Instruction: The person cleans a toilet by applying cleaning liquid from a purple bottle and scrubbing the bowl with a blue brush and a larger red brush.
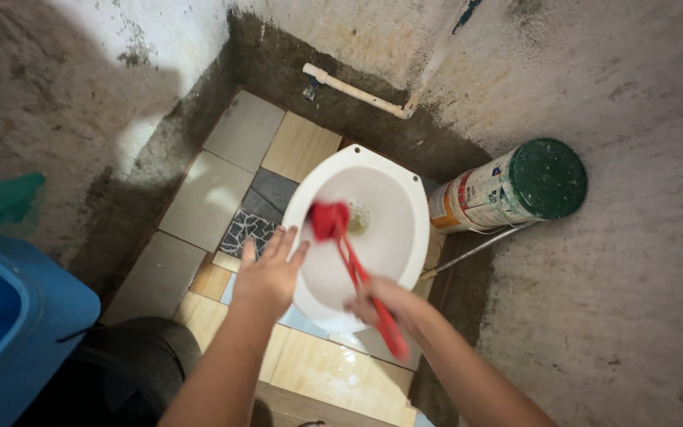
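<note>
Right hand (385, 304) grips red brush (340, 237) in toilet (401, 229); left hand (266, 273) open at rim; green-lidded can (507, 188) against right wall.

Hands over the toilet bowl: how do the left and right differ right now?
The left hand is open, fingers spread, hovering at the rim of the white toilet bowl and holding nothing. The right hand is closed around the handle of a red brush, whose head is down inside the bowl. The left looks sharp; the right is blurred. Both are bare and reach in from the near side.
</note>
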